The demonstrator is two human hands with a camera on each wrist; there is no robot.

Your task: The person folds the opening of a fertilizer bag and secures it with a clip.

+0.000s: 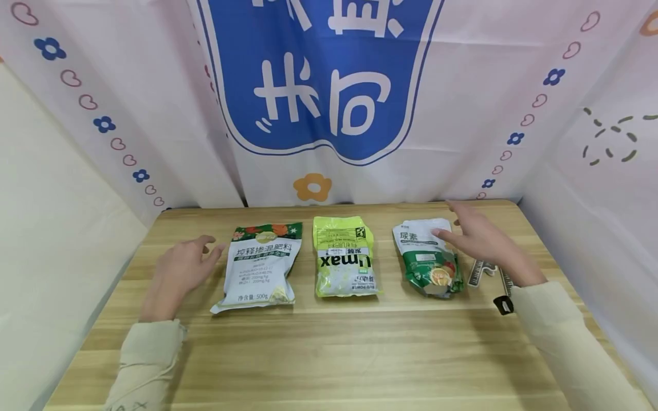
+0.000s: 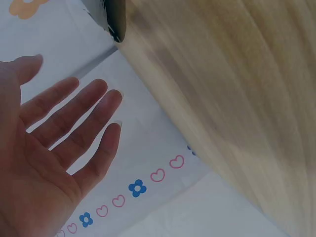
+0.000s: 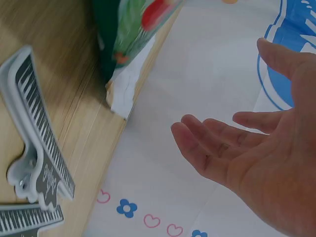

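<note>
My left hand [image 1: 186, 267] hovers beside a white fertilizer bag [image 1: 259, 268] with a green and red top band, its fingers loosely bent and holding nothing. In the left wrist view the palm and spread fingers [image 2: 98, 153] show plainly. My right hand [image 1: 480, 237] hangs over the right side of a white and green bag [image 1: 426, 257] with fruit printed on it. The right wrist view shows that palm bare, with relaxed fingers [image 3: 195, 150]. Between these two stands out a yellow-green "Umax" bag [image 1: 345, 260], lying flat. Whether the right thumb touches its bag I cannot tell.
Below my right wrist lie silver and black toothed clips [image 3: 37, 128], partly covered by the arm in the head view. The wooden table [image 1: 329, 359] ends at a white printed cloth [image 1: 452, 171] at the back, with cloth walls on both sides.
</note>
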